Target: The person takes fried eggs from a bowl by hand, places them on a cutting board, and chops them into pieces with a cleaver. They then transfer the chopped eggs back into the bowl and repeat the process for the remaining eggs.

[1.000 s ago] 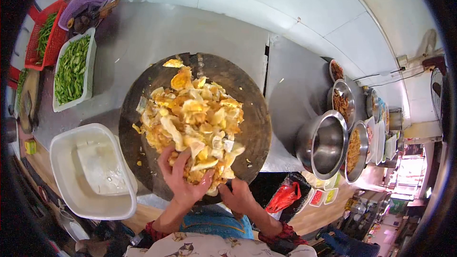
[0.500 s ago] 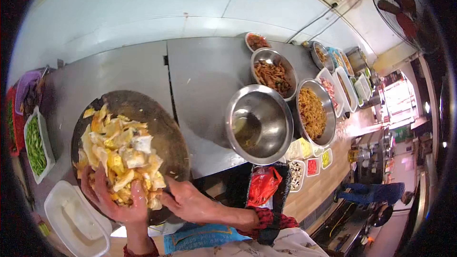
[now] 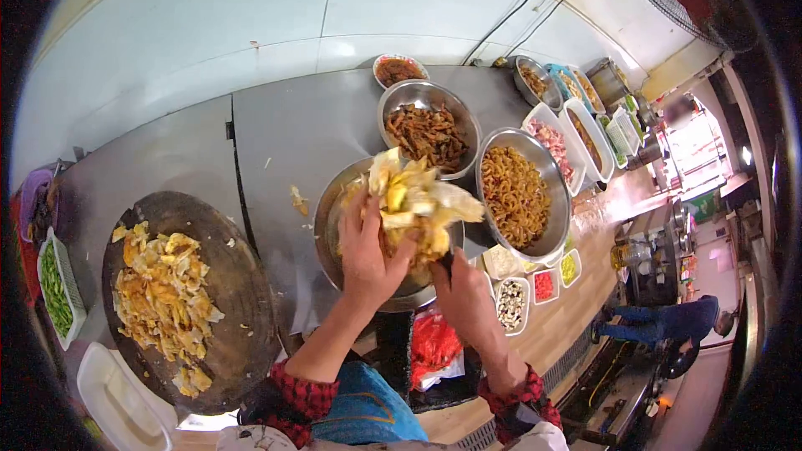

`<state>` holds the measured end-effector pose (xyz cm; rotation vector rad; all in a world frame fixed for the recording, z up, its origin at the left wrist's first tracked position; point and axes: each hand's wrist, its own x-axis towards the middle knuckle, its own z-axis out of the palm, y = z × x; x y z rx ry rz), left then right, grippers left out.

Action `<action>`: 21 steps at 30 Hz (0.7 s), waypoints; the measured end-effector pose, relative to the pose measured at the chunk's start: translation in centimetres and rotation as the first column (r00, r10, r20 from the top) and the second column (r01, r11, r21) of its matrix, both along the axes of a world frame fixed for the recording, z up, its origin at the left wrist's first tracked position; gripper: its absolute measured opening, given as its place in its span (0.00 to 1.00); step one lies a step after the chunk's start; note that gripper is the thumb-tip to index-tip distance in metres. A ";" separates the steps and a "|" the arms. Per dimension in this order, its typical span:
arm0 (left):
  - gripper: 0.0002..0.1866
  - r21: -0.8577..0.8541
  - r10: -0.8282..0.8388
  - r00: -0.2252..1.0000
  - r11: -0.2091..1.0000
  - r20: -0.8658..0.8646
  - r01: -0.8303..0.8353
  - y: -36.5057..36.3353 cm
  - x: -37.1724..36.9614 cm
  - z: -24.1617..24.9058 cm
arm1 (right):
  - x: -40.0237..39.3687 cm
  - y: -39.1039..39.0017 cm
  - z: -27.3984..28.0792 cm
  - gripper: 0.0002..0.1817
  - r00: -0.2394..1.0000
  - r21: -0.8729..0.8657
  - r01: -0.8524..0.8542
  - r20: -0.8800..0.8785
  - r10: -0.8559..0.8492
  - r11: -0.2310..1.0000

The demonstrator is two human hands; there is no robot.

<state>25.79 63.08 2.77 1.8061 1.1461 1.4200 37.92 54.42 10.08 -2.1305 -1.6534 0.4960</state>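
Note:
My left hand (image 3: 368,255) presses against the near side of a heap of yellow fried egg pieces (image 3: 418,196), held up over an empty steel bowl (image 3: 326,225). My right hand (image 3: 464,301) is just below the heap, fingers closed around what looks like a dark handle that carries the heap from beneath. A round dark chopping board (image 3: 242,284) lies to the left with more egg pieces (image 3: 163,292) spread on it. A few scraps lie on the steel counter between board and bowl.
Behind the bowl stand a bowl of brown fried food (image 3: 428,135), a bowl of noodles (image 3: 518,192) and several trays (image 3: 576,138). Small containers (image 3: 511,305) and a red bag (image 3: 430,342) sit near me. White tub (image 3: 117,405) and green beans (image 3: 54,288) at left. A person (image 3: 660,334) stands far right.
Both hands lifted a heap of egg pieces off the chopping board and carried it right, over the steel bowl. My view turned right; part of the egg stays on the board.

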 end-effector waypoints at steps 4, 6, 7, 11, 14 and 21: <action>0.21 -0.285 -0.145 0.955 0.956 -0.258 0.068 -1.8 -2.1 0.1 | 2.4 1.2 -1.9 0.07 0.976 -0.197 0.023 0.215 0.021 0.980; 0.17 -0.358 -0.195 0.969 0.925 -0.154 0.129 -2.1 -4.4 1.8 | 1.7 1.6 -0.7 0.07 0.951 -0.193 0.053 0.311 0.009 0.980; 0.14 -0.290 -0.164 0.985 0.947 -0.057 0.141 -2.1 -5.8 2.4 | 1.4 1.7 -0.1 0.06 0.950 -0.167 0.059 0.311 -0.004 0.984; 0.09 -0.158 0.035 0.984 0.985 -0.173 -0.063 -0.8 -13.6 2.3 | 1.1 1.1 1.2 0.04 0.907 -0.218 -0.053 0.397 0.138 0.975; 0.08 -0.236 0.107 0.969 0.958 -0.224 -0.160 1.3 -18.8 1.0 | 0.8 0.9 2.6 0.04 0.828 -0.359 -0.123 0.476 0.295 0.925; 0.13 -0.363 -0.216 0.633 0.925 -0.744 -0.111 7.9 -15.6 0.4 | 1.5 1.9 2.3 0.04 0.690 -0.336 -0.244 0.599 0.407 0.910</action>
